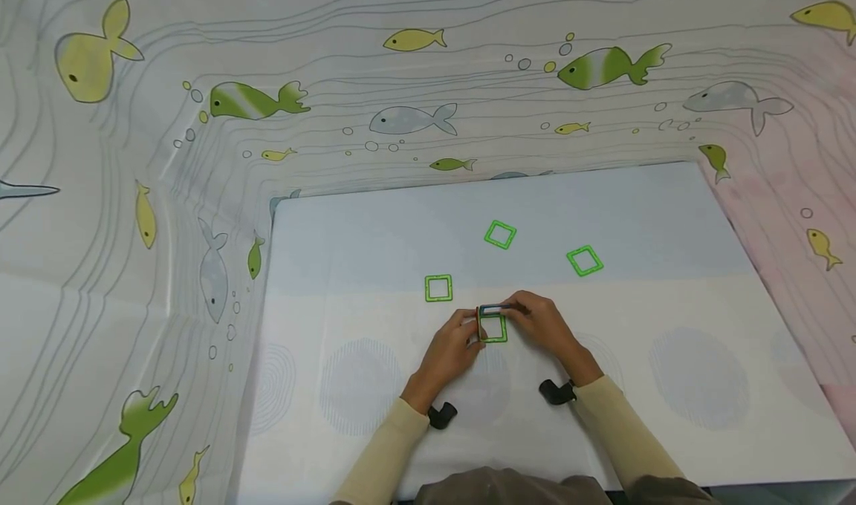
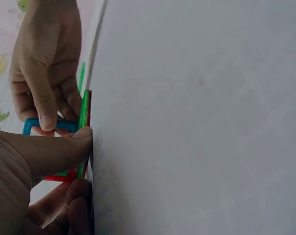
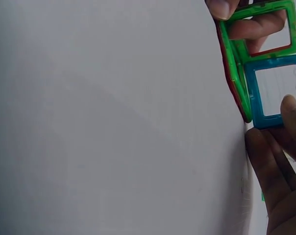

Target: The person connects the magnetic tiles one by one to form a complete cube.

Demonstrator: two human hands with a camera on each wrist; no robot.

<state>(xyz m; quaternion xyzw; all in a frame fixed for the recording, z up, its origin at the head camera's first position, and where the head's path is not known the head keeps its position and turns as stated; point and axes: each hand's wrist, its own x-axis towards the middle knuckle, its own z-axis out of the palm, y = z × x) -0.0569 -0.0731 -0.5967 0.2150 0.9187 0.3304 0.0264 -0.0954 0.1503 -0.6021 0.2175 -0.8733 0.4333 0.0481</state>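
Observation:
Square magnetic tiles are joined between the two hands. A green tile (image 1: 495, 340) lies flat on the table, with a red tile (image 1: 478, 322) standing on edge along its left side in the head view. My left hand (image 1: 449, 350) holds the red tile, thumb on the near side and fingers behind. Along the far side stands a blue tile (image 3: 255, 95), which my right hand (image 1: 545, 325) pinches at its outer edge. In the right wrist view, left fingers show behind a green and red frame beside the blue tile.
Three loose green square tiles lie farther back: one (image 1: 438, 276) to the left, one (image 1: 505, 225) in the middle and one (image 1: 578, 250) to the right. The white table (image 1: 669, 304) meets a fish-patterned cloth (image 1: 334, 30) at its back and sides.

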